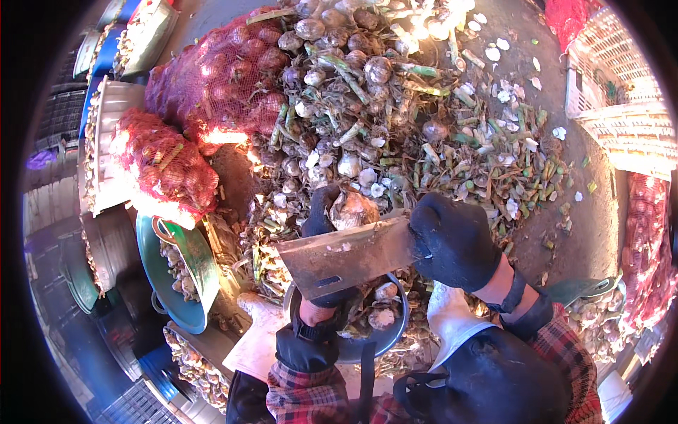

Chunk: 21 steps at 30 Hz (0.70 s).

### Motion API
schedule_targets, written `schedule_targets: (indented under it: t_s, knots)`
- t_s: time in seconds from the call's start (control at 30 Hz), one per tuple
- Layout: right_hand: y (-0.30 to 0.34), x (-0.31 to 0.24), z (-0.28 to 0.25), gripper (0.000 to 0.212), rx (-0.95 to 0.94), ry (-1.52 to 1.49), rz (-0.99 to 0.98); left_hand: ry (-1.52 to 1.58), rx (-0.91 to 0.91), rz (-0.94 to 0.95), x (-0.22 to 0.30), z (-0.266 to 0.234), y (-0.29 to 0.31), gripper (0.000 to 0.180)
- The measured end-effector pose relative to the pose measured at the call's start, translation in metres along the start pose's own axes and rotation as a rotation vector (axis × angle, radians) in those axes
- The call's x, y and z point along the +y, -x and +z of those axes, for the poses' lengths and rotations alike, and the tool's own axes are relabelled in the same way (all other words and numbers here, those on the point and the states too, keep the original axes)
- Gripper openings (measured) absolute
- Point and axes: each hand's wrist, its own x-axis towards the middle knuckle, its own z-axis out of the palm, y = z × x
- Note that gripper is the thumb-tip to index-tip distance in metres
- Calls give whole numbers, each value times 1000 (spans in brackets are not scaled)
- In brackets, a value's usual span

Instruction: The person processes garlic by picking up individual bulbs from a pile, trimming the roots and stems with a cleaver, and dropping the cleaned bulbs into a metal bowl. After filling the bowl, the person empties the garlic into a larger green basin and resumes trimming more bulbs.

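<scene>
My left hand [320, 210], in a black glove, is closed around a garlic bulb [354, 210] with papery, soiled skin; most of that hand is behind the blade. In my right hand [455, 242], also gloved in black, is a cleaver [339, 260] with a broad, stained rectangular blade. The blade lies across in front of the bulb, its upper edge close beneath it; whether they touch I cannot tell. Below the blade, between my white boots, stands a metal basin [405, 321] with trimmed garlic bulbs [382, 315] inside.
A large heap of garlic with stalks [353, 92] lies ahead, with cut stalks [508, 159] to its right. Red mesh sacks [169, 166] and a green basin [169, 300] are on the left. White plastic baskets [621, 116] and another red sack [646, 247] stand right.
</scene>
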Motion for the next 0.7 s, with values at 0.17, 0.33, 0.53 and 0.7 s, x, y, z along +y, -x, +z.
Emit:
schedule_targets:
  t_s: [0.17,0.33,0.53,0.7]
  knots:
    - [5,21,26,27,5,-57,-109,-111,-119,-73,2,-8,5,66]
    - [14,61,70,24,109,-75,4,-716,-267,539,18,-3,-3,40]
    - [35,96,74,12,224,59,451,-193,102,77,33,-7,-4,52]
    - [27,81,64,15,288,-97,601,-182,656,12,19,-27,-6,54]
